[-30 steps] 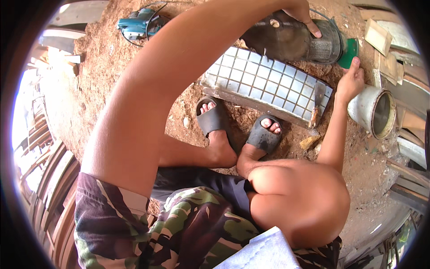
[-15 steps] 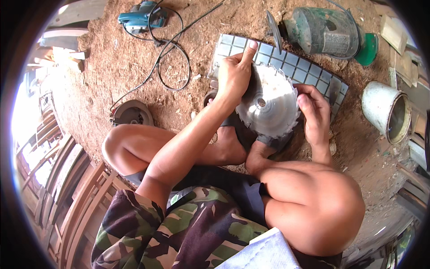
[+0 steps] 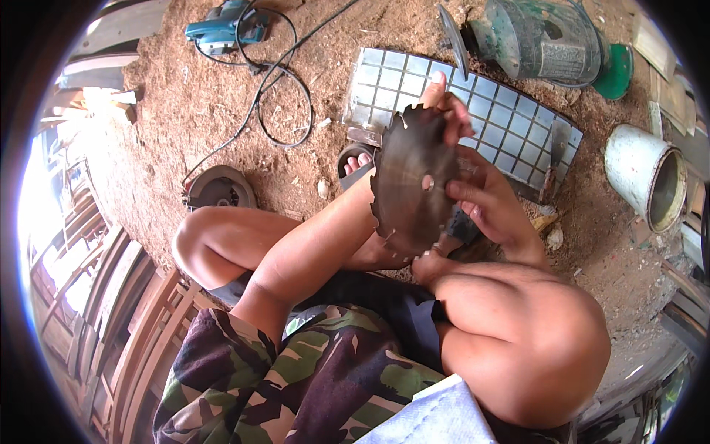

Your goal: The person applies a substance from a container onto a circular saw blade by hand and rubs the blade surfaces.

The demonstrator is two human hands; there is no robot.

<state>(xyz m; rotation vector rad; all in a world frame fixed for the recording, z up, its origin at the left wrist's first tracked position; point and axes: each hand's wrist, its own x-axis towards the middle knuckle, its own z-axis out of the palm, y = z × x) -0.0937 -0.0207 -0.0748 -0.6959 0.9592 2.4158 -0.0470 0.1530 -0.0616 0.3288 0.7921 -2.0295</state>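
A toothed circular saw blade [image 3: 414, 181] is tilted up in front of my shins, its darkened face toward me and smeared by motion. My right hand [image 3: 492, 200] grips its right side, thumb on the near face and the other fingers mostly behind. Behind the blade's upper edge is my left hand [image 3: 447, 107]. Its thumb sticks up and its fingers are apart, not clamped on the blade; the palm is hidden. Beyond the hands lies a board of grey-blue square tiles [image 3: 495, 122] on the sawdust.
A teal power saw [image 3: 228, 29] with a looped black cable [image 3: 310, 111] lies far left. Nearer is a round brown tool part [image 3: 220, 191]. At far right rest a green motor-like machine [image 3: 547, 41] and a tipped white bucket [image 3: 643, 174]. Wooden frames [image 3: 122, 318] stand left.
The saw blade has turned from its bright face to its dark one and moved slightly left. My right hand has shifted left with it; my left hand has gone behind the blade, its grip loosened.
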